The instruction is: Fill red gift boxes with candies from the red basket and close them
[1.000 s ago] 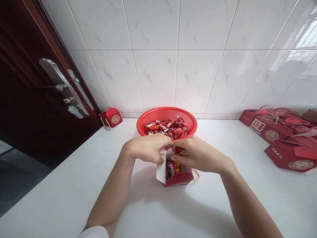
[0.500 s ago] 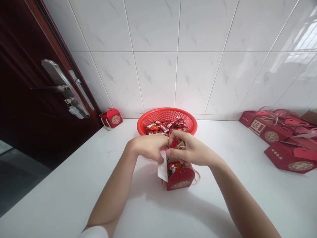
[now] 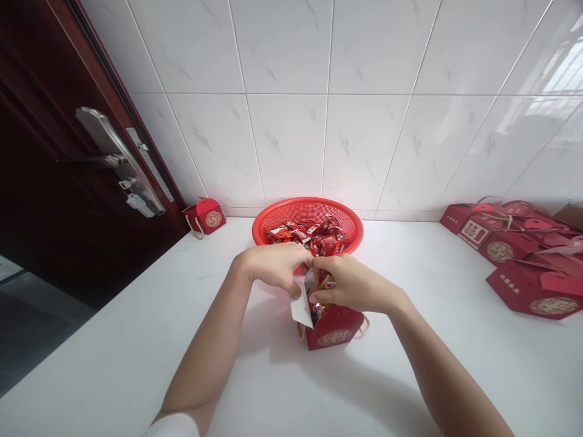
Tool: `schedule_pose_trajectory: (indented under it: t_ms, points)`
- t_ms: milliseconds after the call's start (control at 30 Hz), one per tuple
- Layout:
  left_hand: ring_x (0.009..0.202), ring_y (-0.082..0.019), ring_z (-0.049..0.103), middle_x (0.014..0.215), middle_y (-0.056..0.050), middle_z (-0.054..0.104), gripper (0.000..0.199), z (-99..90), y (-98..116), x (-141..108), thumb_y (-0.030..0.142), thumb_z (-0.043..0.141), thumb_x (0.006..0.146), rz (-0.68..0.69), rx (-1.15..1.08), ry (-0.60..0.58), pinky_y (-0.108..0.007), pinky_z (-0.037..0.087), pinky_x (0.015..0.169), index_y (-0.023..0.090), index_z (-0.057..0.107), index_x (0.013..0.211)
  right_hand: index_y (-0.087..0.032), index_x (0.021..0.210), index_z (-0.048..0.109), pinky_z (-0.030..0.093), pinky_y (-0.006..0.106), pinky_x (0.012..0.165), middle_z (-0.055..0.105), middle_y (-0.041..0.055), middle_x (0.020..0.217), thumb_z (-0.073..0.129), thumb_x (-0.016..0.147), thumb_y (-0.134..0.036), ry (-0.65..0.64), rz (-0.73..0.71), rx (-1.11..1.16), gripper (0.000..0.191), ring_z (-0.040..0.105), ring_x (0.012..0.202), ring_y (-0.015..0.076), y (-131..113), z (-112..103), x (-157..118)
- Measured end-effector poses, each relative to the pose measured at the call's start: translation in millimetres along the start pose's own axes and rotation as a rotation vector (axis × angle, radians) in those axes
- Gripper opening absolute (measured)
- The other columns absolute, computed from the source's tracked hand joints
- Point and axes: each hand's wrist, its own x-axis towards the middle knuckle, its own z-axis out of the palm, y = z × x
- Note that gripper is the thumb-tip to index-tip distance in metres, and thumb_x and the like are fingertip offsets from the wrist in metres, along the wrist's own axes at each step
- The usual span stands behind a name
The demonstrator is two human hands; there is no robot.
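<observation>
A red gift box (image 3: 334, 333) with a gold pattern stands on the white table, its top open and shiny wrapped sweets (image 3: 318, 311) showing inside. My left hand (image 3: 277, 267) is closed on the box's left side, by a raised flap whose white inner face shows. Over the opening is my right hand (image 3: 348, 284), fingers closed around a red and gold packet (image 3: 328, 283) that they partly cover. Behind both hands sits a red mesh basket (image 3: 307, 204) holding many red wrapped sweets (image 3: 328, 243).
One small red box (image 3: 207, 216) stands at the back left, near a dark door (image 3: 40, 152) with a metal handle. Several red boxes (image 3: 537, 288) lie piled at the right. A tiled wall (image 3: 291, 145) borders the white table (image 3: 182, 303) at the back.
My right hand has lowered over the box, and the red and gold packet has moved down into the opening. The box has shifted slightly to the right.
</observation>
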Motion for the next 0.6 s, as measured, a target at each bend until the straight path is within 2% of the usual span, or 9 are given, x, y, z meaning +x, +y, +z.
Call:
schedule_pose_trajectory:
  t_ms: [167,300,467,600]
  points:
    - [0.103,-0.024,0.057,0.103,-0.002,0.064,0.028,-1.1,8,-5,0.024,0.073,0.070,-0.004,0.047,-0.013,-0.028,0.041,0.074,0.020,0.065,0.097,-0.021,0.076,0.053,0.028,0.026,0.051,0.060,-0.0012,0.069,0.065,0.079,-0.019,-0.044,0.044,-0.195,0.013,0.049,0.058,0.0123,-1,-1,-4]
    - [0.106,-0.025,0.055,0.107,-0.003,0.064,0.036,0.1,15,-10,0.021,0.071,0.071,0.003,0.057,-0.016,-0.029,0.041,0.080,0.022,0.065,0.106,-0.022,0.070,0.047,0.027,0.028,0.048,0.054,-0.0011,0.064,0.063,0.079,-0.023,-0.129,0.068,-0.307,0.019,0.044,0.054,0.0133,4,-1,-6]
    - [0.106,-0.025,0.055,0.104,-0.002,0.062,0.031,3.3,18,-15,0.017,0.067,0.071,0.027,0.054,0.022,-0.031,0.042,0.081,0.022,0.063,0.101,-0.022,0.074,0.052,0.027,0.027,0.048,0.054,-0.0018,0.068,0.062,0.078,-0.019,-0.173,0.037,-0.233,0.012,0.046,0.057,0.0131,3,-7,-9]
    - [0.101,-0.023,0.056,0.098,-0.001,0.060,0.025,4.3,20,-18,0.014,0.065,0.070,0.048,0.055,0.052,-0.029,0.043,0.076,0.021,0.060,0.093,-0.021,0.078,0.056,0.031,0.025,0.051,0.057,-0.0016,0.072,0.057,0.081,-0.015,-0.117,-0.069,-0.142,0.007,0.047,0.061,0.0121,2,-14,-12]
